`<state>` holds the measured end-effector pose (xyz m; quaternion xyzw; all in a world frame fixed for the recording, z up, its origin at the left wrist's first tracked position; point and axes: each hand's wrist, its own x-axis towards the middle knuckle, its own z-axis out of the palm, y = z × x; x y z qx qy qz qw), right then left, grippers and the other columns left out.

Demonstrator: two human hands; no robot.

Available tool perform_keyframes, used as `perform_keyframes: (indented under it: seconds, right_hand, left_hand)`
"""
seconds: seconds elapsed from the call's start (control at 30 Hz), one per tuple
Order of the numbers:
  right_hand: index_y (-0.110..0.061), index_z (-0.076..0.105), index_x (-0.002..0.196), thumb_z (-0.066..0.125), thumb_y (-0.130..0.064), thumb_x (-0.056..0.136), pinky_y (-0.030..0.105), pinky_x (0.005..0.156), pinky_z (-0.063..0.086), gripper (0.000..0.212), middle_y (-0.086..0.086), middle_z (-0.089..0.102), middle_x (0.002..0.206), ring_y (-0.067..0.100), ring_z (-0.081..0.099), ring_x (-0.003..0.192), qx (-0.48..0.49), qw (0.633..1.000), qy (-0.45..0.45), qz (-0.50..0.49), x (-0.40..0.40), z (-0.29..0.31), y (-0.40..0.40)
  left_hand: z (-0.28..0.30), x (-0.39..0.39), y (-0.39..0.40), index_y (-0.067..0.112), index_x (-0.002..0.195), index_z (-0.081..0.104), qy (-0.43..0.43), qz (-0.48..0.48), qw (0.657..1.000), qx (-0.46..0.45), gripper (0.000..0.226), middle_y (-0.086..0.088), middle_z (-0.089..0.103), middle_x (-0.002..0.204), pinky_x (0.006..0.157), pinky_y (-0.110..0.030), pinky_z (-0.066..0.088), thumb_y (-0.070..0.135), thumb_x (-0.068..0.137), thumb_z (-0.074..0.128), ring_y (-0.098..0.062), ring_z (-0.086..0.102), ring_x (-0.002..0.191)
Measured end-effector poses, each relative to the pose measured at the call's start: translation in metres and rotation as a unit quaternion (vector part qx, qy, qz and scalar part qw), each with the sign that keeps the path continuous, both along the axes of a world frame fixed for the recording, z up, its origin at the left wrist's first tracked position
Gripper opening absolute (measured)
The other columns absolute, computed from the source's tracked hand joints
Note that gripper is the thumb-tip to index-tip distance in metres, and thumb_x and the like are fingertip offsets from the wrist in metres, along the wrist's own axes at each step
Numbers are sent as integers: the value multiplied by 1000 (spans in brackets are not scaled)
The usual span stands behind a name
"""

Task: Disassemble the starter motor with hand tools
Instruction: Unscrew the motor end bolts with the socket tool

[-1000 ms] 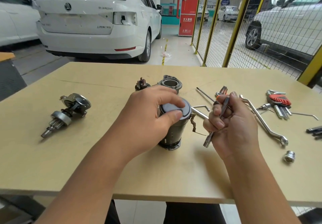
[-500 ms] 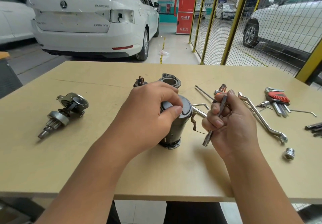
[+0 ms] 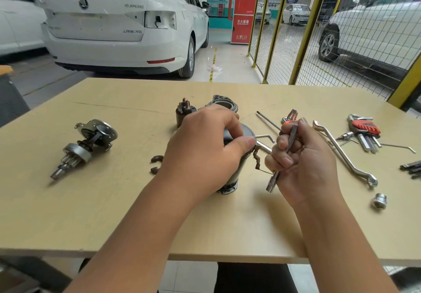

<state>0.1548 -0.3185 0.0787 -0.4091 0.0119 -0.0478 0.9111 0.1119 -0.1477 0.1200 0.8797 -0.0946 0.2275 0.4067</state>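
The starter motor body, a dark cylinder, stands upright on the wooden table. My left hand grips its grey end cap from above, thumb pressed on the rim. A braided lead hangs off the right side of the body. My right hand is closed around a slim socket driver, its metal tip pointing down beside the motor. The drive pinion assembly lies at the left. The solenoid and nose housing stand behind my left hand.
Two small dark clips lie left of my wrist. At the right lie a double-ended ring spanner, a red hex key set, loose keys, a long rod and a metal socket. Beyond the table are parked cars and a mesh fence.
My left hand has closed further over the end cap, hiding more of its top. The right hand still holds the driver in about the same place.
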Motion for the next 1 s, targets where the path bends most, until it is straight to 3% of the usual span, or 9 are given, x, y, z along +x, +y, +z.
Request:
perform_keyframes:
  seconds: [0.1,0.23,0.27,0.37,0.43,0.57,0.7,0.87,1.0]
  right_hand:
    - [-15,60,83,48,-34,105,20,42,25,31,1,49,61,11,27,37,-2,1000,2,-4,0,0,0]
    - [-15,60,84,48,-34,105,20,43,24,30,2,48,61,11,27,37,-4,1000,-2,-7,0,0,-2]
    - [-15,59,85,48,-34,105,21,42,25,30,2,48,61,11,27,38,-11,1000,-5,-9,0,-1,-2]
    - [-15,60,86,49,-34,106,22,43,27,29,2,50,61,11,30,39,-45,998,-22,-33,1,-4,-1]
    - [-15,62,85,52,-33,106,22,43,31,29,1,52,61,12,35,41,-79,994,-33,-64,2,-6,2]
    - [-14,63,84,62,-29,101,26,47,43,23,-1,59,61,14,47,47,-183,977,-37,-101,5,-12,5]
    - [-18,67,85,73,-32,93,26,48,42,17,-3,66,63,12,55,53,-315,944,-9,-96,7,-20,6]
    - [-21,67,87,77,-25,90,20,45,42,11,-5,69,61,8,60,52,-362,927,3,-94,11,-26,7]
    - [-19,67,88,79,-28,88,31,57,47,15,-1,73,66,13,64,56,-385,915,5,-119,17,-28,8]
  left_hand:
    - [3,2,-5,27,75,69,-19,18,999,-31,23,14,72,97,87,-39,56,49,79,75,-10,67,95]
    - [-8,4,25,30,76,69,-96,89,985,-116,17,14,71,78,65,-21,53,43,85,73,-3,68,73]
    - [-19,3,37,34,72,66,-88,125,984,-96,19,10,69,78,66,-25,52,40,87,76,-6,66,72]
    - [-62,-3,62,44,71,64,34,183,983,6,27,10,59,90,79,-35,44,32,84,84,-23,56,96]
    - [-80,-7,65,42,77,72,79,178,978,72,14,17,54,93,81,-33,37,38,82,85,-14,42,100]
    - [-86,-3,64,40,84,77,61,192,967,158,11,18,52,91,80,-36,41,48,80,84,-11,33,93]
    - [-92,-1,67,41,93,78,51,199,969,136,17,20,49,87,78,-35,43,51,80,83,-10,33,92]
    - [-93,-5,67,37,103,78,14,223,970,95,36,23,48,85,77,-33,39,61,77,76,-11,39,94]
    - [-76,-14,37,36,124,68,-28,95,995,-2,66,20,64,104,87,-37,49,71,69,67,-14,56,104]
